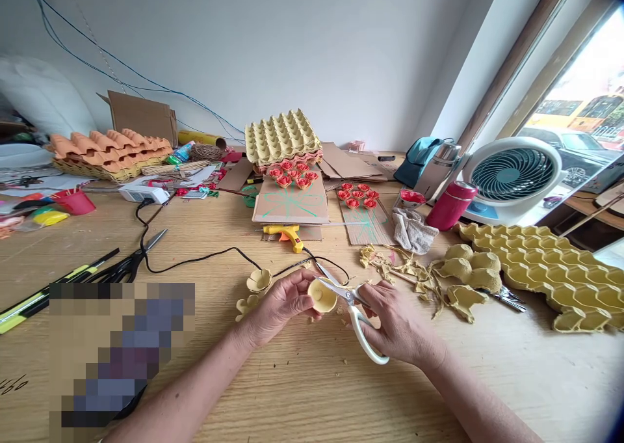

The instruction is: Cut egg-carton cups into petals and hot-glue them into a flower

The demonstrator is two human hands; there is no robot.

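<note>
Between the thumb and fingers of my left hand (285, 303) is a small yellow egg-carton cup (322, 297), its opening turned towards me. My right hand (397, 319) grips white-handled scissors (366, 335), whose blades lie across the cup's upper rim. Just beyond my left hand sits a petal-edged cup (259, 280), with another cut cup (247, 305) partly hidden behind that hand. Torn yellow carton scraps (414, 274) are strewn to the right of the scissors.
A yellow glue gun (285, 233) with a black cord lies ahead, before cardboard bearing red paper flowers (294, 174). Yellow egg trays (546, 261), a pink can (451, 205) and a fan (511, 176) stand right. Black scissors (129, 264) and box cutters (53, 287) lie left.
</note>
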